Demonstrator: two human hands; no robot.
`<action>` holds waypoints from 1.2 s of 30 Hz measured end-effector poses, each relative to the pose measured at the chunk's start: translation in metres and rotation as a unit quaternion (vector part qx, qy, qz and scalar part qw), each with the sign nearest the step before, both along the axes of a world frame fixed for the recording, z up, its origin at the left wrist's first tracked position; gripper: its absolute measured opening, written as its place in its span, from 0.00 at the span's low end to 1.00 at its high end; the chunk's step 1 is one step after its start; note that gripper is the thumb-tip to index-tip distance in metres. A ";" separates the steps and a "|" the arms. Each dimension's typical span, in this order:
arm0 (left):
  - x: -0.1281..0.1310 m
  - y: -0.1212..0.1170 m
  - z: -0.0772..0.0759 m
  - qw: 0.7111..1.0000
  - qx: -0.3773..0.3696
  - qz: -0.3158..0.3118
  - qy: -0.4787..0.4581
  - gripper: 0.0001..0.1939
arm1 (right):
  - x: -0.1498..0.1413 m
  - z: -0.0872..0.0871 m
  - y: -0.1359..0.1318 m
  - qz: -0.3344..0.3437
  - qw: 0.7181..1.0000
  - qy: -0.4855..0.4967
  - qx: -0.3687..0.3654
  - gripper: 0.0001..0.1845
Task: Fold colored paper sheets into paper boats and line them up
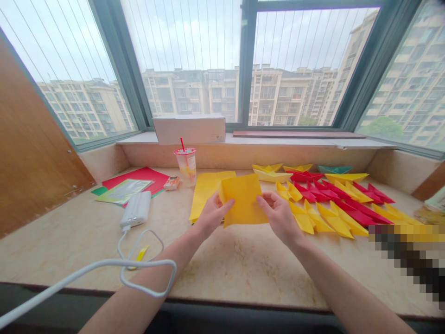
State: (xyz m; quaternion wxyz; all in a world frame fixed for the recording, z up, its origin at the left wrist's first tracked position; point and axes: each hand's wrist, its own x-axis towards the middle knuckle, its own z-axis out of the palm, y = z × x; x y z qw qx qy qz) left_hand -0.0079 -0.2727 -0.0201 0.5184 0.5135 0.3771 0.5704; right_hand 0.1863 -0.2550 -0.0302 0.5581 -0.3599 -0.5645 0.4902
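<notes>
A yellow sheet of paper point(245, 199), roughly square, is held up above the counter between both hands. My left hand point(217, 208) pinches its left edge, thumb in front and fingers behind. At the opposite edge, my right hand point(278, 211) grips it the same way. Just behind and left of it lies a stack of yellow paper point(205, 190). To the right stand several folded paper pieces in rows, among them a yellow one point(342, 218) and a red one point(358, 211), with boat shapes such as a teal paper boat point(335, 170) at the back.
A plastic cup with a red straw point(187, 167) stands behind the stack, near a small orange packet point(171, 183). Further left are red paper point(139, 175), a white power bank point(136, 208) and its looped white cable point(104, 263), which crosses near my left forearm. A white box point(189, 130) sits on the sill.
</notes>
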 end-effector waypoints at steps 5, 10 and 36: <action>-0.005 0.004 -0.005 0.999 -0.013 -0.010 -0.035 0.24 | 0.003 0.000 0.003 0.047 0.993 0.099 -0.048 0.18; -0.004 0.002 -0.005 0.997 -0.004 -0.080 -0.016 0.21 | 0.004 0.004 0.000 0.136 0.977 0.130 -0.099 0.26; 0.005 -0.012 -0.006 0.987 0.085 -0.119 0.074 0.26 | -0.005 -0.007 -0.015 -0.049 0.974 -0.083 0.207 0.06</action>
